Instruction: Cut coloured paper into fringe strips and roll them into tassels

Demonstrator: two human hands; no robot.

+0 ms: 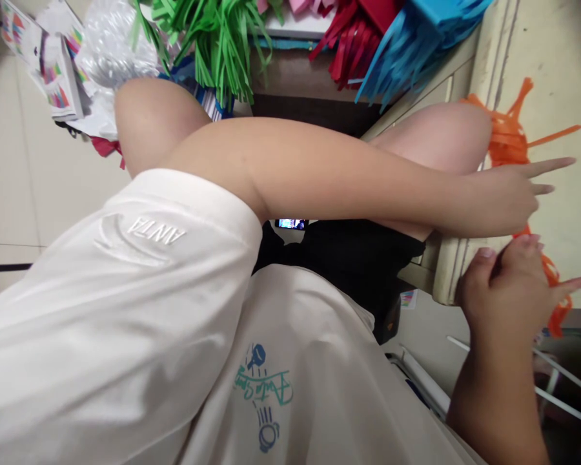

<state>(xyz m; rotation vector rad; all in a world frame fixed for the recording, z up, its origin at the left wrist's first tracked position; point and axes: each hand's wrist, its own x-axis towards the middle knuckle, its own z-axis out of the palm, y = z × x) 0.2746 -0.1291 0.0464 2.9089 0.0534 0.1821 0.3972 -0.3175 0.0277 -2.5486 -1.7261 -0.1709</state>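
An orange fringed paper tassel (507,147) lies over the edge of the cream tabletop on the right, its loose strips spreading at both ends. My left hand (501,199) reaches across my lap and is closed over the tassel's middle, with a finger or two stuck out. Just below it, my right hand (510,300) pinches the orange strips between thumb and fingers, one finger pointing outward. The two hands nearly touch, and they hide the tassel's middle part.
Green fringed paper (223,48), red fringed paper (351,51) and blue fringed paper (416,45) hang at the top. Clear plastic wrapping (116,42) and printed packets (61,84) lie upper left. A lit phone (291,224) shows beyond my lap. A white metal rack (554,381) stands lower right.
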